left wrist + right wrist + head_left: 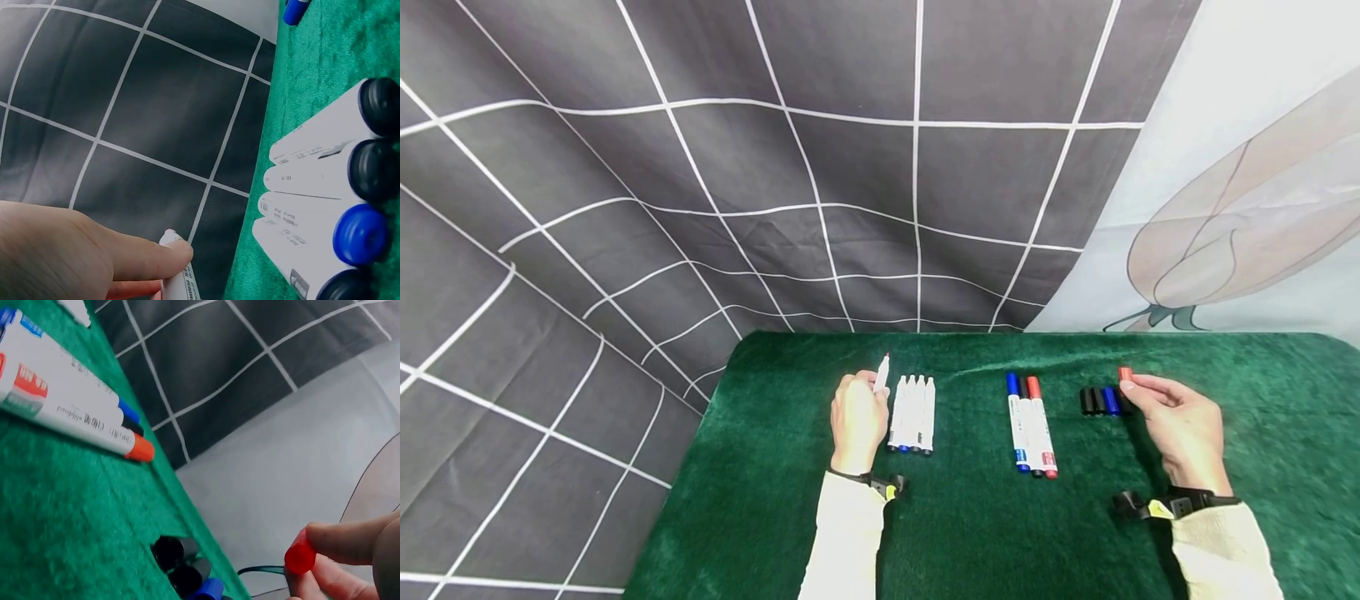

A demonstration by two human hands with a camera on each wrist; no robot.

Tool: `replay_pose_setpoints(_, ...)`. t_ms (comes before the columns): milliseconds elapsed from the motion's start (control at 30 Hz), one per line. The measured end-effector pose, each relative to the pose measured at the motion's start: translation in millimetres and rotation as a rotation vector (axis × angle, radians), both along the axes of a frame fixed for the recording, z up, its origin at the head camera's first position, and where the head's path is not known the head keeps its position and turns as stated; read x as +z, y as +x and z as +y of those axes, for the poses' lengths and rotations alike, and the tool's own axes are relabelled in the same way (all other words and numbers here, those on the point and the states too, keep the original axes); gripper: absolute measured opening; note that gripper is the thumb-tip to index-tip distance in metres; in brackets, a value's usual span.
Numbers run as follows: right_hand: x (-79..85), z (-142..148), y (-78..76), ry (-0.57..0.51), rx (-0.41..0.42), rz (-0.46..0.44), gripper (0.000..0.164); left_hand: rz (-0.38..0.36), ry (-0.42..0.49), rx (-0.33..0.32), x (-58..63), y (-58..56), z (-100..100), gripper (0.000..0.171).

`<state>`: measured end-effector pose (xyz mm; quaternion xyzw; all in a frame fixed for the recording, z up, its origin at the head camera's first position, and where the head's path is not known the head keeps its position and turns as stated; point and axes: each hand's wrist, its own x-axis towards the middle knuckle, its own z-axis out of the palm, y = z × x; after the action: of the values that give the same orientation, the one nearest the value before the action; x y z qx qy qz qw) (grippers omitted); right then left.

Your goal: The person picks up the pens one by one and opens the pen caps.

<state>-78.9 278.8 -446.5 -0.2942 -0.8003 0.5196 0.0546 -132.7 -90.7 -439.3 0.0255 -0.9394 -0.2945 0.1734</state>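
My left hand [859, 423] grips an uncapped white marker [882, 372], its dark reddish end pointing away from me. Just right of that hand lies a row of several uncapped white markers [912, 415], with black and blue ends toward me. Between thumb and fingers, my right hand [1180, 421] pinches a red marker cap [301, 555], held up over the right part of the table. Right below the fingers stretches a row of loose caps, among them a black cap [1087, 401] and a blue cap [1111, 401]; the fingers partly cover the row's right end.
Three capped markers lie side by side between the hands: a blue marker [1018, 425], a black one and a red marker [1042, 427]. Everything rests on a green cloth-covered table [970, 533]. A dark gridded curtain [850, 167] hangs behind and to the left.
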Motion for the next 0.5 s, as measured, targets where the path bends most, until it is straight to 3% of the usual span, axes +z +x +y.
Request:
replay_pose_setpoints(200,-3.1,9.8,0.7,0.114,0.008,-0.085,0.065,-0.051,-0.001,0.014,-0.6,0.6,0.2,0.017)
replay_pose_setpoints(500,-13.5,22.6,-1.0,0.161,-0.003,-0.158,0.062,-0.116,-0.016,0.026,-6.0,-0.9,0.8,0.015)
